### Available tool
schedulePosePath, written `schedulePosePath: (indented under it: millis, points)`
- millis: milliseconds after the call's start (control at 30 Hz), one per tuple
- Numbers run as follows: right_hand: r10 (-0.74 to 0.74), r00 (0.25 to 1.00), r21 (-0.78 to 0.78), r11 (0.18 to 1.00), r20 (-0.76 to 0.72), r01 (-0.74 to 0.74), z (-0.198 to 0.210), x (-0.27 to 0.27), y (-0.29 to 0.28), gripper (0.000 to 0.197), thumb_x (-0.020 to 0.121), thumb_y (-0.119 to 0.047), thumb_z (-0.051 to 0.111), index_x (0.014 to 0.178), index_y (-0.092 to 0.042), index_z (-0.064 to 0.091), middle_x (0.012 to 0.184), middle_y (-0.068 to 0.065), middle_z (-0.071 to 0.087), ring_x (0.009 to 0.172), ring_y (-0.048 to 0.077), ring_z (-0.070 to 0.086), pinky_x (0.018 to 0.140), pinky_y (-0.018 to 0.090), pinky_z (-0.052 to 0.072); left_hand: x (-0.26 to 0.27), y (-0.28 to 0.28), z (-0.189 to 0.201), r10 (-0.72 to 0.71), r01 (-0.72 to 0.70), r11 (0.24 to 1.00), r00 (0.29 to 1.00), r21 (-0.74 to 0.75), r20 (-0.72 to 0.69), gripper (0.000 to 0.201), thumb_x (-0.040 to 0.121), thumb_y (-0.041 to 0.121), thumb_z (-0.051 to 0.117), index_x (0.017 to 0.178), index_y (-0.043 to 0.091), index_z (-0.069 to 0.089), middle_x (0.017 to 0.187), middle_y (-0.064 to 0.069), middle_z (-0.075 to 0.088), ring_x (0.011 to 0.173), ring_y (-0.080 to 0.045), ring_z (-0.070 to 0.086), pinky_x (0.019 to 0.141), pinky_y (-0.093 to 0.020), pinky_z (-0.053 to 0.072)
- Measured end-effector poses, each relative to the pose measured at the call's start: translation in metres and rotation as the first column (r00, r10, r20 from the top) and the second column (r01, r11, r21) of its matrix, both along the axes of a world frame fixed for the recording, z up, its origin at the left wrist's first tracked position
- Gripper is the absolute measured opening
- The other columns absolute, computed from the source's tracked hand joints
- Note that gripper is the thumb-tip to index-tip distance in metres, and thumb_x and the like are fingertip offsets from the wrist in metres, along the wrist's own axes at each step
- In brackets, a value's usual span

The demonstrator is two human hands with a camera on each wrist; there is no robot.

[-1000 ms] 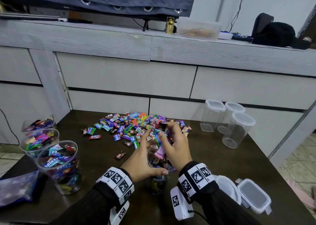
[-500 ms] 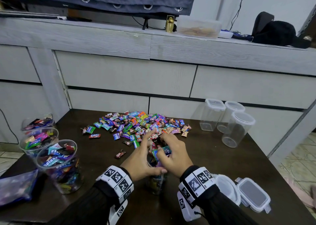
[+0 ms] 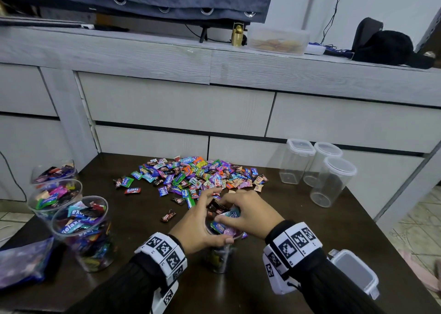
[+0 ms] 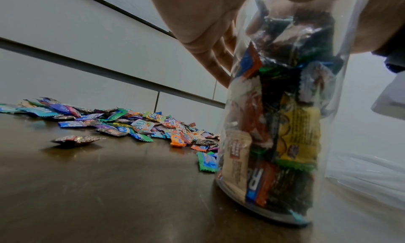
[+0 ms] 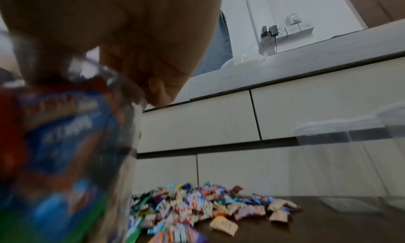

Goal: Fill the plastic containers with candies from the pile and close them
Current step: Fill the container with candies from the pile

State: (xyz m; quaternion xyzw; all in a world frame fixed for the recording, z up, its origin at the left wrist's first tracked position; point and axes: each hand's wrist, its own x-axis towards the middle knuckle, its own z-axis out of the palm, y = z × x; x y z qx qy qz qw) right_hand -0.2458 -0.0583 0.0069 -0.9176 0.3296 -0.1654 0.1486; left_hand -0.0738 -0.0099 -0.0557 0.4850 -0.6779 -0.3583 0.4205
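Observation:
A clear round plastic container point(image 3: 220, 260) point(image 4: 280, 125), packed with wrapped candies, stands on the dark table near the front edge. My left hand point(image 3: 198, 227) point(image 4: 197, 30) grips it near the rim. My right hand point(image 3: 249, 214) point(image 5: 109, 30) sits over its mouth, fingers curled round a handful of candies point(image 3: 222, 212) heaped at the top. The candy pile point(image 3: 198, 175) point(image 4: 131, 125) point(image 5: 208, 207) lies just beyond both hands. In the right wrist view the container point(image 5: 65, 142) is close and blurred.
Three open containers full of candies point(image 3: 81, 232) stand at the left, with a blue bag point(image 3: 21, 261) in front of them. Three empty lidded containers point(image 3: 334, 182) stand at the back right. Loose lids point(image 3: 353, 270) lie at the near right. A grey cabinet point(image 3: 181, 103) backs the table.
My right hand has come back from the pile with candies and dropped onto the container's mouth. The left hand has kept its hold on the container.

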Motion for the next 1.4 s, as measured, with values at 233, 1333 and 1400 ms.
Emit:
schedulePosePath:
  millis: [233,1333,1400]
  points:
    - [0.101,0.995,0.157,0.983,-0.003,-0.100,0.035,-0.003,-0.005,0.038,0.071,-0.024,0.080,0.106,-0.023,0.065,0.085,-0.012,0.064,0.065,-0.004,0.056,0.062,0.012,0.043,0.001,0.000,0.000,0.008,-0.009,1.000,1.000,0.018,0.010,0.096,0.051,0.055,0.086,0.125,0.062,0.025,0.134,0.019,0.051,0.127,0.010,0.045,0.107,-0.020,0.035]
    - [-0.498,0.854,0.387,0.765,-0.153,0.515,-0.017,-0.043,-0.036,0.059,0.077,-0.028,0.078,0.126,-0.015,0.048,0.114,0.008,0.060,0.085,0.012,0.063,0.067,0.025,0.053,0.007,-0.005,-0.005,-0.047,0.049,0.997,0.998,0.058,-0.038,0.109,0.045,0.054,0.093,0.132,0.055,0.027,0.127,0.016,0.062,0.120,-0.008,0.060,0.106,-0.041,0.045]
    - [-0.487,0.770,0.359,0.690,-0.413,0.629,-0.044,-0.046,-0.037,0.090,0.068,-0.040,0.083,0.138,-0.012,0.033,0.132,0.012,0.050,0.113,0.024,0.056,0.089,0.033,0.051,0.007,-0.006,-0.005,-0.046,0.048,0.997,0.998,0.054,-0.041,0.109,0.046,0.054,0.093,0.133,0.055,0.028,0.126,0.016,0.062,0.119,-0.008,0.060,0.106,-0.040,0.046]
